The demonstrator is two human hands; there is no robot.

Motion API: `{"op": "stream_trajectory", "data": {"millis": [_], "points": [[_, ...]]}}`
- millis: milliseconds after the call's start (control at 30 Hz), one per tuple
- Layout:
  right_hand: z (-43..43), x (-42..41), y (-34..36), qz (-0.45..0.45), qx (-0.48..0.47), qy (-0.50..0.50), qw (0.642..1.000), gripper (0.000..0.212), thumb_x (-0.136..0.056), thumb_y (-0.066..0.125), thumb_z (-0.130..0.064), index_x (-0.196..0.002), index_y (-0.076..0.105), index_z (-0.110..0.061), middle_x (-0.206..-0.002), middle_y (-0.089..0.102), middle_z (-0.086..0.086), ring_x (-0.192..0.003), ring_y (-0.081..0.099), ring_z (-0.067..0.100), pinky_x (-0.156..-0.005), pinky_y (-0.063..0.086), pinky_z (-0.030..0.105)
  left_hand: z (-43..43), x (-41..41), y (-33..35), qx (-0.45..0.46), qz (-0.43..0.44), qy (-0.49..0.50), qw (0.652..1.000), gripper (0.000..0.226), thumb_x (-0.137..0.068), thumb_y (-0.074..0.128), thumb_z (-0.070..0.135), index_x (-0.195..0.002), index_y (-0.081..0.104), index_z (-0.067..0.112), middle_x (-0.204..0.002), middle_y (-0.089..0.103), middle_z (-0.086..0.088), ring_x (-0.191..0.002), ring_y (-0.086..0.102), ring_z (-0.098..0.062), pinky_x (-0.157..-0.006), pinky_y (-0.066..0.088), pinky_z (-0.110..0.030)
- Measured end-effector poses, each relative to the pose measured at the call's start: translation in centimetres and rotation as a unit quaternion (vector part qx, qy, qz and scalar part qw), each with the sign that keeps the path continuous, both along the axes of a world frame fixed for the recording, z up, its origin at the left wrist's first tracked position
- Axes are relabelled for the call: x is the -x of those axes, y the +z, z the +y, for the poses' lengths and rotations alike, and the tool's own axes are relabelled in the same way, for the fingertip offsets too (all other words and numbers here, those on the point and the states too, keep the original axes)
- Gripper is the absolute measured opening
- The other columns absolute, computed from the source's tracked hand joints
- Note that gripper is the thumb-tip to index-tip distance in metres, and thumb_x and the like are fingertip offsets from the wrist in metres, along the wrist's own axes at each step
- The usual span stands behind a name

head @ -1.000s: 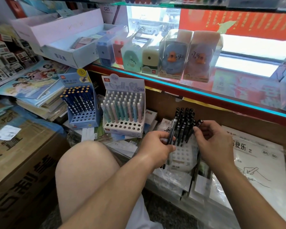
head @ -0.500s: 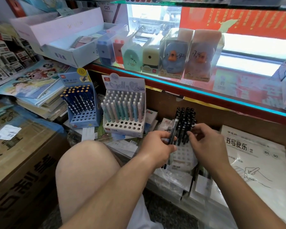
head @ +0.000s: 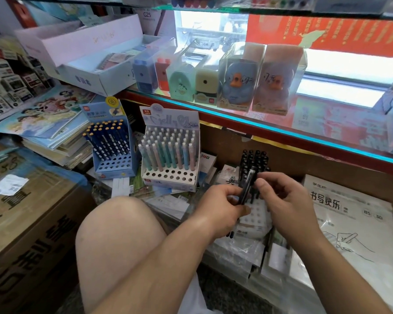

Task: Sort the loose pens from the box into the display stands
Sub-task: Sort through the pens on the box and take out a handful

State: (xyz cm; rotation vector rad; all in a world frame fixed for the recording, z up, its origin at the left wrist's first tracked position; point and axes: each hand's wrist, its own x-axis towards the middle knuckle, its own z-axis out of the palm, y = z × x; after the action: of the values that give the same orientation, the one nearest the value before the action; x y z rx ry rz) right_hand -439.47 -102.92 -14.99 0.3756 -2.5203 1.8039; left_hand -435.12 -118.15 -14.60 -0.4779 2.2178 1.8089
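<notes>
Black pens (head: pixel 247 189) tight between left hand (head: pixel 218 209), right hand (head: pixel 286 200)

A few black pens (head: pixel 247 188) — perhaps two or three — tilt over a white holed stand (head: pixel 256 215) (back rows filled, front holes bare).

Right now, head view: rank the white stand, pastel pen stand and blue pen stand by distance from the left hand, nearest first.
1. white stand: right beside the left hand, which holds black pens over it.
2. pastel pen stand: up and to the left.
3. blue pen stand: farthest left, beyond the pastel one.
</notes>
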Motion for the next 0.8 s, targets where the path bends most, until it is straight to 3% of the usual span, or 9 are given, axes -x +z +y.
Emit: {"op": "stream_trajectory", "data": {"millis": [200,400,467,567,667,800], "points": [[0.1,0.2,0.4,-0.081,0.083,0.022,0.993,0.016,-0.091,0.071,-0.015,-0.105,0.071,-0.022,-0.086,0.074,0.004,-0.074,0.068,0.01,-0.063,0.055,0.02,0.4,-0.1,0.2,0.001,0.016,-0.023,1.0,0.025,-0.092,0.073,0.011,-0.109,0.075,0.029,-0.1,0.075,-0.008,-0.094,0.072,-0.027,-0.088,0.06,-0.046],[0.4,0.4,0.3,-0.081,0.106,-0.009,0.991,0.007,-0.093,0.069,-0.015,-0.099,0.072,-0.013,-0.082,0.073,0.009,-0.076,0.07,0.026,-0.068,0.062,0.03,0.2,0.1,0.2,0.013,0.01,-0.02,1.0,0.024,-0.092,0.073,0.013,-0.106,0.077,0.031,-0.099,0.077,0.006,-0.099,0.071,-0.013,-0.098,0.055,-0.041],[0.5,0.5,0.4,-0.082,0.119,-0.023,0.989,0.007,-0.094,0.068,-0.015,-0.1,0.071,-0.013,-0.083,0.074,0.009,-0.076,0.071,0.025,-0.067,0.062,0.029,0.1,0.1,0.2,0.014,0.015,-0.017,1.0,0.023,-0.093,0.071,0.012,-0.108,0.075,0.029,-0.089,0.073,0.007,-0.084,0.069,-0.006,-0.087,0.058,-0.031],[0.9,0.9,0.7,-0.055,0.136,-0.079,0.986,0.006,-0.095,0.066,-0.014,-0.099,0.07,-0.015,-0.086,0.074,0.005,-0.078,0.072,0.015,-0.066,0.06,0.024,-0.2,0.0,0.4,0.034,0.015,0.01,0.999,0.024,-0.095,0.07,0.012,-0.117,0.069,0.023,-0.075,0.054,0.009,-0.05,0.054,0.003,-0.049,0.046,-0.014],[1.6,1.9,0.5,0.014,0.078,-0.142,0.987,0.008,-0.095,0.068,-0.017,-0.097,0.067,-0.025,-0.088,0.072,-0.001,-0.08,0.071,0.013,-0.071,0.059,0.026,-0.4,-0.1,0.3,0.08,0.02,0.027,0.996,0.03,-0.094,0.073,0.018,-0.12,0.063,0.027,-0.086,0.052,0.009,-0.069,0.054,-0.004,-0.047,0.042,-0.011],[1.9,2.1,-0.9,0.067,-0.028,-0.137,0.988,0.011,-0.094,0.069,-0.018,-0.098,0.065,-0.027,-0.084,0.068,-0.009,-0.077,0.065,0.004,-0.067,0.054,0.019,-0.1,-0.1,0.5,0.095,0.025,0.051,0.994,0.021,-0.089,0.079,0.02,-0.099,0.062,0.027,-0.093,0.06,0.005,-0.077,0.059,-0.009,-0.057,0.049,-0.022]]}}
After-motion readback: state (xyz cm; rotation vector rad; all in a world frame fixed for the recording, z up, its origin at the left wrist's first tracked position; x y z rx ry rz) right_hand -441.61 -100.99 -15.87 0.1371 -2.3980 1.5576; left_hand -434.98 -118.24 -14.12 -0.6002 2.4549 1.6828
